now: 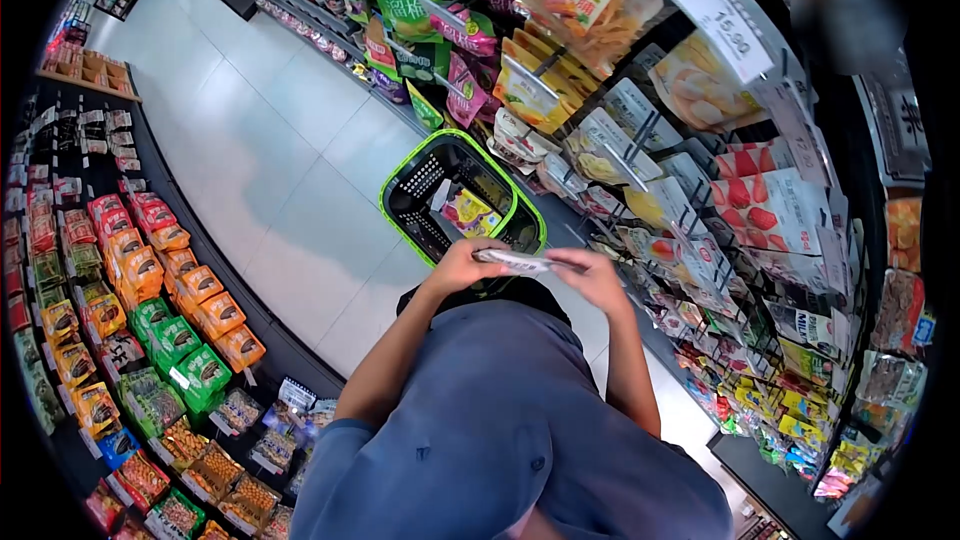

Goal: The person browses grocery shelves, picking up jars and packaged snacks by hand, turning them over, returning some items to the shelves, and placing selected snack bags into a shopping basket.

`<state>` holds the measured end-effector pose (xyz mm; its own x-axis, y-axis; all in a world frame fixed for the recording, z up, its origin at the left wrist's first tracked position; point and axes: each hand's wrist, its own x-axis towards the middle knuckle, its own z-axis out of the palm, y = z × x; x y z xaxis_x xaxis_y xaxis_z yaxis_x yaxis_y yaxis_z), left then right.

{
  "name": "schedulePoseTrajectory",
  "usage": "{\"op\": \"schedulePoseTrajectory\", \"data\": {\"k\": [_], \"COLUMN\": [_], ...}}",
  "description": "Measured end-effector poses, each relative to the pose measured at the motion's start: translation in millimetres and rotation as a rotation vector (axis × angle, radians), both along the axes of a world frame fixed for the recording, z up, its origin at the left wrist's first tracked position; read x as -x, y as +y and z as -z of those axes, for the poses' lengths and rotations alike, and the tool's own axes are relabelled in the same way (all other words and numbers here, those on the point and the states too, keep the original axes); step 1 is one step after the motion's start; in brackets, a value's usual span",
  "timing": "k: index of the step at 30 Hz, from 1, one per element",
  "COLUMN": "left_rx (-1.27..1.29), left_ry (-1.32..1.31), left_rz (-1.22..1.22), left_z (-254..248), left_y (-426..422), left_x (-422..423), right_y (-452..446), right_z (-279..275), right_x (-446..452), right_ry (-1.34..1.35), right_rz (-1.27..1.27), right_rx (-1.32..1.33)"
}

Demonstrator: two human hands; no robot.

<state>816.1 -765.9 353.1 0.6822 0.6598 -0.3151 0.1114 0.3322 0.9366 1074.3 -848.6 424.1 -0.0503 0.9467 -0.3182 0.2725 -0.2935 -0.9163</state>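
Note:
Between both hands, in front of my body, is a flat whitish snack packet [522, 261], seen nearly edge-on. My left hand [466, 266] grips its left end with closed fingers. At the other end, my right hand [592, 278] pinches it between thumb and fingers. Just beyond the hands a black shopping basket with a bright green rim [398, 172] stands on the floor. Inside the basket lies a yellow and purple package [470, 212] with a whitish part at its left. The print on the held packet is too small to read.
To my right, hooks on a tall rack carry bagged dried fruit [765, 210] and green and pink snack bags [410, 5]. A price label [735, 25] juts out above. On my left, a low shelf holds orange packets [140, 273] and green packets [200, 370]. Pale floor tiles [310, 210] run between.

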Motion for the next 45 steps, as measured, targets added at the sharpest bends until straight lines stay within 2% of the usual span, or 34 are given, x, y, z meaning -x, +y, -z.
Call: {"op": "schedulePoseTrajectory", "data": {"k": [1, 2, 3, 5, 7, 8, 10, 12, 14, 16, 17, 21, 23, 28, 31, 34, 35, 37, 39, 40, 41, 44, 45], "left_rx": [0.043, -0.152, -0.172, -0.186, -0.356, -0.347, -0.340, -0.299, -0.086, 0.012, 0.102, 0.249, 0.371, 0.520, 0.502, 0.450, 0.439, 0.396, 0.348, 0.338, 0.323, 0.304, 0.263], "left_ry": [0.010, 0.129, 0.173, 0.220, 0.294, 0.299, 0.657, 0.741, 0.811, 0.852, 0.882, 0.957, 0.998, 0.955, 0.905, 0.846, 0.804, 0.769, 0.727, 0.725, 0.722, 0.721, 0.713], "left_rz": [-0.002, 0.001, 0.009, 0.011, -0.121, -0.128, -0.393, -0.410, -0.431, -0.392, -0.347, -0.418, -0.435, -0.480, -0.485, -0.460, -0.457, -0.442, -0.423, -0.407, -0.391, -0.323, -0.313], "left_z": [8.7, 18.2, 31.8, 63.0, 90.0, 102.1, 115.9, 119.1, 121.5, 138.9, 147.7, 167.8, 152.7, 158.2, 147.3, 145.2, 146.6, 154.3, 158.3, 159.0, 160.0, 158.0, 173.8], "left_y": [-6.5, -11.9, -17.1, -24.0, -34.6, -40.8, -54.3, -65.7, -81.1, -107.3, -122.3, -181.8, -192.2, -219.5, -207.8, -186.8, -180.5, -166.2, -150.6, -141.2, -130.7, -104.4, -104.3], "left_x": [6.0, 11.7, 18.3, 33.5, 51.3, 58.9, 74.9, 96.9, 119.1, 147.6, 161.2, 205.0, 214.0, 228.6, 217.1, 204.3, 202.0, 198.8, 195.0, 193.6, 192.3, 193.4, 199.0], "right_y": [3.5, 6.3, 8.6, 17.9, 27.1, 33.4, 52.3, 68.6, 87.7, 102.5, 113.3, 147.4, 163.5, 178.1, 159.9, 137.2, 130.4, 108.6, 78.0, 60.7, 48.6, 4.3, -12.0], "right_z": [4.0, 8.1, 14.0, 31.3, 57.6, 70.2, 93.7, 126.6, 149.3, 194.0, 206.3, 248.6, 273.5, 299.5, 306.8, 296.8, 286.4, 272.9, 264.0, 262.4, 253.3, 245.1, 245.5], "right_x": [11.6, 24.5, 36.4, 57.3, 73.8, 80.1, 91.9, 100.2, 110.4, 116.8, 122.1, 146.0, 153.7, 177.8, 181.5, 178.5, 175.7, 169.9, 163.9, 158.8, 152.9, 138.5, 132.6], "right_ry": [-0.118, -0.233, -0.230, -0.457, -0.463, -0.475, -0.489, -0.544, -0.569, -0.605, -0.680, -0.767, -0.830, -0.907, -1.041, -1.111, -1.104, -0.994, -0.987, -0.948, -0.919, -0.793, -0.759], "right_rz": [-0.090, -0.182, -0.188, -0.372, -0.404, -0.428, -0.450, -0.469, -0.496, -0.571, -0.681, -0.710, -0.746, -0.746, -0.877, -0.850, -0.943, -0.953, -0.949, -0.868, -0.933, -0.746, -0.647], "right_rx": [-0.044, -0.086, -0.074, -0.092, -0.089, -0.095, -0.117, -0.168, -0.168, -0.190, -0.136, -0.119, -0.137, -0.092, -0.042, 0.070, 0.185, 0.305, 0.305, 0.297, 0.328, 0.476, 0.492]}}
